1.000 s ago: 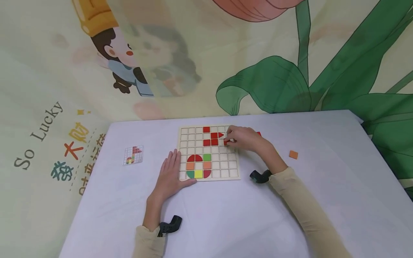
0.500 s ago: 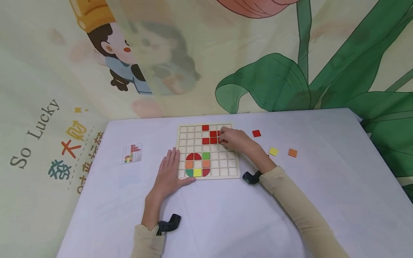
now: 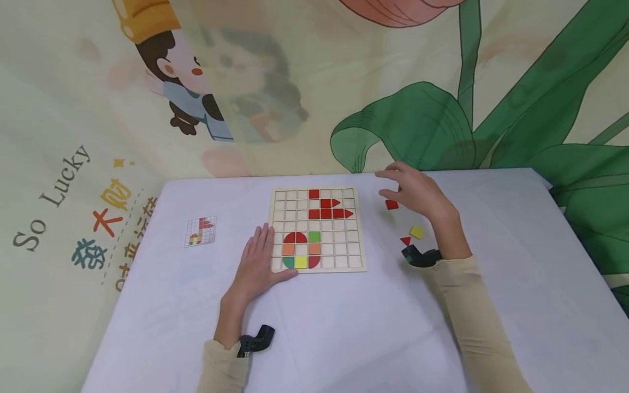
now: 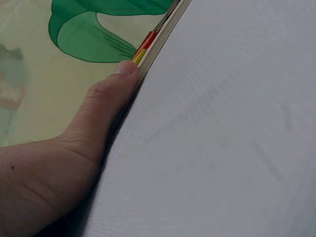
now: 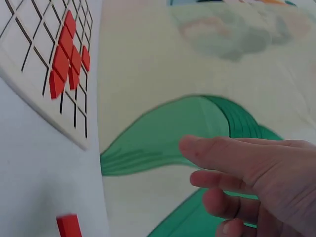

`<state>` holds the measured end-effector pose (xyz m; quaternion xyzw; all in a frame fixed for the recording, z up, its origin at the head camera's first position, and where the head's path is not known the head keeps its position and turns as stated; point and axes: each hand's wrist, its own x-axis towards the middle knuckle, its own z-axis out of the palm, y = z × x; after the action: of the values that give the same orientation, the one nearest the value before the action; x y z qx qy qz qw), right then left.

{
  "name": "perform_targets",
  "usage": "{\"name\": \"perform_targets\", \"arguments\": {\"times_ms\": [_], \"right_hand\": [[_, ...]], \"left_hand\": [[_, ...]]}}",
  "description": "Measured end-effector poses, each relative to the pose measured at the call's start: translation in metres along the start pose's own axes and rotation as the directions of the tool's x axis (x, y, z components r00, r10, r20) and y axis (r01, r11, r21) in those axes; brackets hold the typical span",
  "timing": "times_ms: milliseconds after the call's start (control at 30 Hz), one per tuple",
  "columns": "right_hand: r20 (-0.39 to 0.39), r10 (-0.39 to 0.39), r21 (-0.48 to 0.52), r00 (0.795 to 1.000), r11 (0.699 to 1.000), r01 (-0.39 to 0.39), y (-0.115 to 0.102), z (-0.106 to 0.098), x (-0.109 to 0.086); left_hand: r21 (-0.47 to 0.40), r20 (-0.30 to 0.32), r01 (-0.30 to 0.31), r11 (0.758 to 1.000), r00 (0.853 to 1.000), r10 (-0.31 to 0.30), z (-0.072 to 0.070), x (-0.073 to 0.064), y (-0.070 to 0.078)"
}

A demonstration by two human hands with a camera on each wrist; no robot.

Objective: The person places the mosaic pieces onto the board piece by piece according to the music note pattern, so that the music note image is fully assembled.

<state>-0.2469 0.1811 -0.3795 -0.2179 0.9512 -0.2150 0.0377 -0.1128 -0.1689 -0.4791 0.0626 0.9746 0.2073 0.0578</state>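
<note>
A pale gridded board (image 3: 340,249) lies on the table with coloured tiles set in its cells. Red squares and two red triangular tiles (image 3: 348,213) fill part of its upper right. Below, red, orange, green and yellow tiles (image 3: 301,262) form a ring. My left hand (image 3: 253,275) rests along the board's left edge, fingers straight, the thumb (image 4: 106,96) touching its near left corner. Holding nothing, my right hand (image 3: 417,191) hovers right of the board with fingers loosely bent. Just under its fingertips lies a loose red tile (image 3: 392,205).
A yellow square tile (image 3: 416,232) and a red triangular tile (image 3: 405,240) lie near the right wrist. Left of the board is a small pattern card (image 3: 200,231). A printed cloth (image 3: 314,158) hangs behind the table's far edge.
My right hand has set a red triangular tile at the right end of the lower red row, let go, and moved right and up. The left hand stays put.
</note>
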Motion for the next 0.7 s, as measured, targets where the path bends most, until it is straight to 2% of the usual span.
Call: {"name": "perform_targets", "arguments": {"times_ms": [167, 433, 700], "right_hand": [[0.049, 0.058, 0.052, 0.997, 0.997, -0.061, 0.021, -0.008, -0.005], [0.096, 0.075, 0.06, 0.993, 0.995, -0.081, 0.039, -0.01, -0.009], [0.055, 0.033, 0.09, 0.998, 0.995, -0.038, 0.043, -0.018, -0.013]], "left_hand": [[0.002, -0.007, -0.013, 1.0, 1.0, 0.013, 0.0, 0.002, 0.001], [0.002, 0.01, -0.017, 1.0, 1.0, 0.017, 0.003, 0.005, 0.002], [0.005, -0.008, -0.002, 1.0, 1.0, 0.002, 0.005, 0.003, -0.001]]}}
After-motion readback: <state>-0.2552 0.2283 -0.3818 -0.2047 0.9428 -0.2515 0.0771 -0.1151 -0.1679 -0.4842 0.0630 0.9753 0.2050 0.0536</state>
